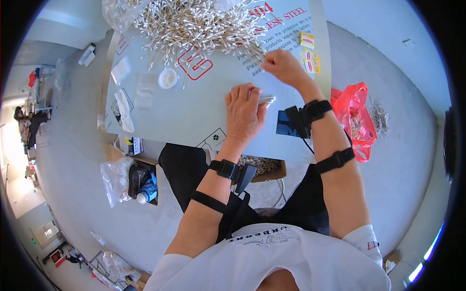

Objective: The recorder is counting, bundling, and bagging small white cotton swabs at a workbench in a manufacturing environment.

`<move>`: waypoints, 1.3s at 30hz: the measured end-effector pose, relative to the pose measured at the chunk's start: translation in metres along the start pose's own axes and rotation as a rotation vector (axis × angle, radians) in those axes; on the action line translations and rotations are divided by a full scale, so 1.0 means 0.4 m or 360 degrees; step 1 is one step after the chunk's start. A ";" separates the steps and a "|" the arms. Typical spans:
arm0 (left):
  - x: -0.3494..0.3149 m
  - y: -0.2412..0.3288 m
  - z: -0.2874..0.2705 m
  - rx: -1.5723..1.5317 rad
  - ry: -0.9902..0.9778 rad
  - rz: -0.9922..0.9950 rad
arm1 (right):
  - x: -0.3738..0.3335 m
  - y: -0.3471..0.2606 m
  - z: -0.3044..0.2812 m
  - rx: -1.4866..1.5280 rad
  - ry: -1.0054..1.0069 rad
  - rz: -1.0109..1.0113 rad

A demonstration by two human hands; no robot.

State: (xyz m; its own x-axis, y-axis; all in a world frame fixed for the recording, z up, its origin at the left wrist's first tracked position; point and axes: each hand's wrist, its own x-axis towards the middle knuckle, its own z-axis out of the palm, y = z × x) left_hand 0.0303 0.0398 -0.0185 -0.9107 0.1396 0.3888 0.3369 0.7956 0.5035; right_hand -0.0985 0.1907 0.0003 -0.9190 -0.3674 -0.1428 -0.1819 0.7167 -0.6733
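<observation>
A big loose heap of cotton swabs [199, 29] covers the far part of the table [170, 121]. My left hand [244, 111] is closed around a small bundle of cotton swabs [267, 99], whose white tips stick out to the right past my thumb. My right hand [284, 67] is curled with fingers pressed together, just right of the heap's near edge. Something small and white shows at its fingertips, too small to name. A small round white tub [168, 78] sits left of my hands, and a stray swab lies beside it.
Yellow packets [310, 62] lie along the table's right side. A clear plastic bag [121, 13] is at the far left, with white strips [124, 110] nearer. A red plastic bag [354, 119] hangs by the right edge. A carton of swabs [279, 172] stands below the near edge.
</observation>
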 end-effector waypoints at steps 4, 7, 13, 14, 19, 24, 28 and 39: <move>0.003 0.005 0.002 -0.0032 -0.0008 -0.0021 | -0.047 0.001 0.035 -0.0039 0.0289 -0.0204; 0.001 0.004 0.005 -0.0005 -0.0005 -0.0009 | -0.060 -0.020 0.068 -0.0080 0.0491 -0.0116; 0.002 0.004 0.007 -0.0174 0.0043 -0.0115 | -0.062 -0.013 0.080 -0.0036 0.0483 -0.0121; 0.004 0.005 0.010 -0.0125 0.0191 -0.0089 | -0.069 -0.007 0.078 -0.0040 0.0484 -0.0119; 0.001 -0.006 0.008 0.0153 0.0288 0.0015 | -0.123 -0.012 0.052 -0.0052 0.0052 -0.0424; 0.002 0.004 0.006 0.0017 0.0047 0.0005 | -0.054 0.000 0.043 0.0155 0.0507 -0.0046; 0.002 0.005 0.003 0.0012 0.0050 0.0013 | 0.002 -0.033 0.064 -0.0158 0.0852 -0.0122; 0.007 0.009 0.000 -0.0026 0.0050 -0.0002 | 0.128 -0.007 0.007 0.0422 0.0278 0.0317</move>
State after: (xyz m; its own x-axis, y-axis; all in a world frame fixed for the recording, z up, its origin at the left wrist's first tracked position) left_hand 0.0292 0.0431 -0.0155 -0.9034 0.1199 0.4117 0.3398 0.7858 0.5167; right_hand -0.1439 0.1684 -0.0072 -0.9772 -0.1132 -0.1795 0.0823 0.5772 -0.8125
